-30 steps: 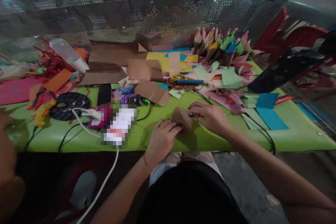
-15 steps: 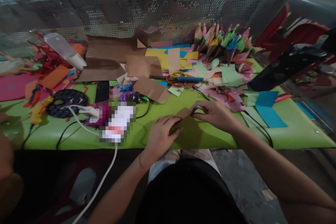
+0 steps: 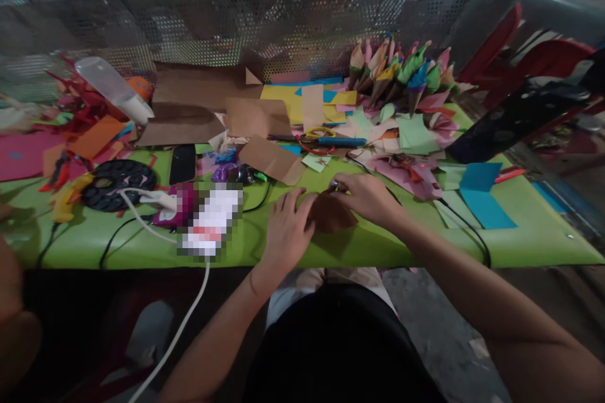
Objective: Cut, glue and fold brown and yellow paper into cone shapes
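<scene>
A small folded piece of brown paper point(image 3: 331, 214) lies on the green table point(image 3: 378, 245) near its front edge. My left hand point(image 3: 286, 230) rests on the paper's left side with fingers stretched and pressing it flat. My right hand point(image 3: 366, 196) pinches the paper's upper right part between thumb and fingers. Both hands meet over the paper; its middle shows between them.
Brown paper sheets point(image 3: 271, 159), scissors point(image 3: 321, 140), coloured paper scraps point(image 3: 416, 135) and a bunch of paper cones point(image 3: 401, 75) fill the back. A black phone point(image 3: 183, 164), black reel point(image 3: 116, 175), white cable point(image 3: 174, 334), blue sheet point(image 3: 484, 192). Another person's arm point(image 3: 12, 302) at left.
The brown paper was lifted slightly half a second ago and now lies flat. My left hand moved up onto it with fingers spread; my right hand shifted left and lower.
</scene>
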`<state>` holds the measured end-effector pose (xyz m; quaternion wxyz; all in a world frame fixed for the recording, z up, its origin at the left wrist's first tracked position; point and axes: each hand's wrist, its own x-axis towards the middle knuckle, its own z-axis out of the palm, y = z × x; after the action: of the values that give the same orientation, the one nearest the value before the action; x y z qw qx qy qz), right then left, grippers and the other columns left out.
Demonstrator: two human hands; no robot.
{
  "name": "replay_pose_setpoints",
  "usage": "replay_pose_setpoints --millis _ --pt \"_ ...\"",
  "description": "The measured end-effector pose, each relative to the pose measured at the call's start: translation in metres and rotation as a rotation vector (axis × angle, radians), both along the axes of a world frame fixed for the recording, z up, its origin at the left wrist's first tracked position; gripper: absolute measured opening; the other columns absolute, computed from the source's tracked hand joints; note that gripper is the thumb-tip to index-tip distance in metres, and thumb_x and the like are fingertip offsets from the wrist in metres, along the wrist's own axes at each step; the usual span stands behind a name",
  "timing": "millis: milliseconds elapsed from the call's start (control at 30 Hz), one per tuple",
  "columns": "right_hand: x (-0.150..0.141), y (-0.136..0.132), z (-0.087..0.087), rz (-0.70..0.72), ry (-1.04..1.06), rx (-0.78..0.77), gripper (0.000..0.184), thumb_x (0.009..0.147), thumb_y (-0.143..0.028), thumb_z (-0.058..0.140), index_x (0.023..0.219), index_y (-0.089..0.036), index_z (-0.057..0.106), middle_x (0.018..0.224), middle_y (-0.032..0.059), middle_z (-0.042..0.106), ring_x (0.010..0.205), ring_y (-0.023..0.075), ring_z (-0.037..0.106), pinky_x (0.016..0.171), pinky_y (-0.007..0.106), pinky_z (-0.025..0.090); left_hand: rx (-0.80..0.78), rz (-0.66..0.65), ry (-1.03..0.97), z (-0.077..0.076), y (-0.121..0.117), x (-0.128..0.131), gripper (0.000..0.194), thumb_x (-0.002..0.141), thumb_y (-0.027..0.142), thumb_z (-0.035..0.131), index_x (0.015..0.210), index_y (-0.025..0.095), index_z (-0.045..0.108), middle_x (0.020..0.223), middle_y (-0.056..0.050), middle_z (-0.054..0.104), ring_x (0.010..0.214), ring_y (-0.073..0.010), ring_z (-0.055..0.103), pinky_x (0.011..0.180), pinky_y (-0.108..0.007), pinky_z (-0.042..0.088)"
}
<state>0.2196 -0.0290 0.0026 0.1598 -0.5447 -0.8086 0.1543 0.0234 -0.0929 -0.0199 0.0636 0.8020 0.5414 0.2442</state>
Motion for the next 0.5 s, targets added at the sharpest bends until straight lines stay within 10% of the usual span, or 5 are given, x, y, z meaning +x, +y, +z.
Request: replay_pose_setpoints --millis 167,500 --pt "-0.006 0.003 -0.005 -0.007 -0.110 0.013 0.013 0.085 -0.028 0.062 0.091 -0.024 0.073 0.084 0.0052 0.077 0.075 0.0219 0.069 0.058 0.027 0.035 0.020 -0.271 0.123 -0.006 -0.005 -0.003 0.029 0.093 0.014 0.059 0.121 0.021 0.064 0.130 -0.009 0.068 0.127 -0.0272 0.058 0.109 -0.050 0.041" --pt "0.026 -0.014 0.001 0.123 0.066 0.002 0.017 0.087 -0.022 0.062 0.099 -0.022 0.076 0.101 0.0079 0.078 0.091 0.0250 0.072 0.075 0.031 0.048 -0.052 -0.306 0.171 -0.006 -0.005 -0.011 0.044 0.091 0.028 0.068 0.134 0.022 0.059 0.139 -0.011 0.064 0.125 -0.0282 0.059 0.105 -0.050 0.041"
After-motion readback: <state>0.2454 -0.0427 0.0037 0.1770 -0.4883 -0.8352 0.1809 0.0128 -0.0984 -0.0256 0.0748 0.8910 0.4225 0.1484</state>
